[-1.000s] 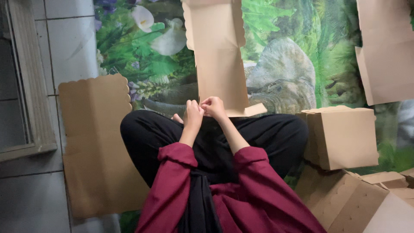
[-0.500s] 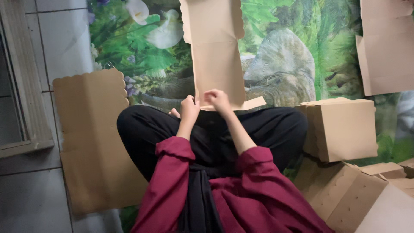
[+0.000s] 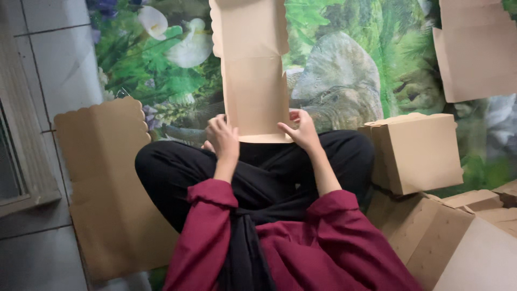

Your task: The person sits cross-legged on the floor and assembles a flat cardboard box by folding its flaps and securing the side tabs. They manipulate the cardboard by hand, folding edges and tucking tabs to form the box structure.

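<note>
Head view, nearest first: maroon sleeves (image 3: 344,237) and crossed legs in black trousers (image 3: 177,178) fill the bottom middle. At about 12 o'clock from the lap, both hands meet the near end of a long brown cardboard blank (image 3: 253,70) that runs away from the person toward the top of the picture. The left hand (image 3: 223,137) is curled against the blank's lower left edge, fingers bent around it. The right hand (image 3: 302,132) pinches the lower right corner between thumb and fingers (the fingertips themselves are partly hidden behind the card). At 9 o'clock a flat scalloped cardboard sheet (image 3: 107,188) lies on the floor, touching the left knee. At 3 o'clock a folded box (image 3: 417,151) stands just beside the right knee, with more boxes (image 3: 431,231) piled at 4 o'clock. Farther off, at 2 o'clock, another flat blank (image 3: 476,48) rests on the green leafy floor mat (image 3: 350,59). Grey tiles (image 3: 48,59) lie at 10 o'clock.
</note>
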